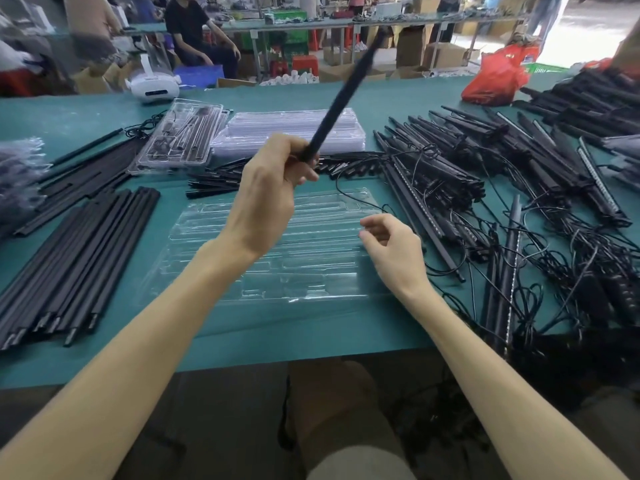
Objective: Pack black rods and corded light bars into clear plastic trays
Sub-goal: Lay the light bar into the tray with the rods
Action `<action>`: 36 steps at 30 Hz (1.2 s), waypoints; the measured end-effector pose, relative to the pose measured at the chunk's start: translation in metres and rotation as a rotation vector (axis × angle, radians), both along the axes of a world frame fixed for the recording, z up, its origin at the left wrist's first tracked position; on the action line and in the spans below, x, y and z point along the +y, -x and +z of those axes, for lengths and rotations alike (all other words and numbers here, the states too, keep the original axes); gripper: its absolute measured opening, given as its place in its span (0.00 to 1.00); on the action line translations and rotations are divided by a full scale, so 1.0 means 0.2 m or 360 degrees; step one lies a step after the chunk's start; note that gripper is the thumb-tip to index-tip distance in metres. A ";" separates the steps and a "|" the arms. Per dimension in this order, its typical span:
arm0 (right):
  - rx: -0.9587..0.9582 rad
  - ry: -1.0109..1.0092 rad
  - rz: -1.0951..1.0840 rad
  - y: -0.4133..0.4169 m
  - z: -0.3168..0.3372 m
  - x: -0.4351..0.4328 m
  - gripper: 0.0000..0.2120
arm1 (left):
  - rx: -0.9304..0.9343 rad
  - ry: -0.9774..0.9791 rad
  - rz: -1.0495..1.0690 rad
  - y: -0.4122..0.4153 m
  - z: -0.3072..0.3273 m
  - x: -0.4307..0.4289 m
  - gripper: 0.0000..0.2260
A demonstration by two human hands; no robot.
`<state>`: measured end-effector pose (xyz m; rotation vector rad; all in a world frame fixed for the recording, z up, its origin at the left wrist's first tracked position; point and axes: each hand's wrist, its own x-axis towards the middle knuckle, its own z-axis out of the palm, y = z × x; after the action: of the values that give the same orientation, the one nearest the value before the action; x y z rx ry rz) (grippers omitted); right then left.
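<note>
My left hand (270, 188) grips the lower end of a long black light bar (341, 95) that points up and away to the right, blurred; a thin black cord (349, 197) trails from it down over the tray. An empty clear plastic tray (311, 268) lies flat in front of me, under both hands. My right hand (391, 247) hovers over the tray's right edge, fingers loosely curled and apart, holding nothing. Plain black rods (72, 261) lie in rows at the left. Corded light bars (485, 174) are heaped at the right.
A filled tray (180, 136) and a stack of clear trays (291, 129) sit behind. Short black pieces (214, 183) lie just beyond the empty tray. A white headset (154, 84), a red bag (495, 77) and seated people are at the back. Tangled cords (540, 289) cover the right.
</note>
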<state>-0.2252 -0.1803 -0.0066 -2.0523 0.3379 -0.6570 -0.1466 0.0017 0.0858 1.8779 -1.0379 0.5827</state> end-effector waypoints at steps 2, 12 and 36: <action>0.0008 0.0022 0.0013 0.00 0.00 0.00 0.09 | 0.0003 0.0080 -0.0032 0.02 0.02 -0.01 0.06; 0.0048 0.0070 0.0032 0.00 0.00 0.00 0.17 | 0.0721 0.0715 -0.0176 0.08 0.03 0.01 0.06; -0.0179 -0.0626 -0.0250 0.00 0.03 -0.02 0.21 | 0.0417 -0.0779 0.0284 -0.10 -0.31 0.15 0.08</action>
<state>-0.2257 -0.1845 -0.0011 -1.6195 0.5227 -0.7335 -0.1273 0.0314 0.0245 2.4174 -0.8968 0.1754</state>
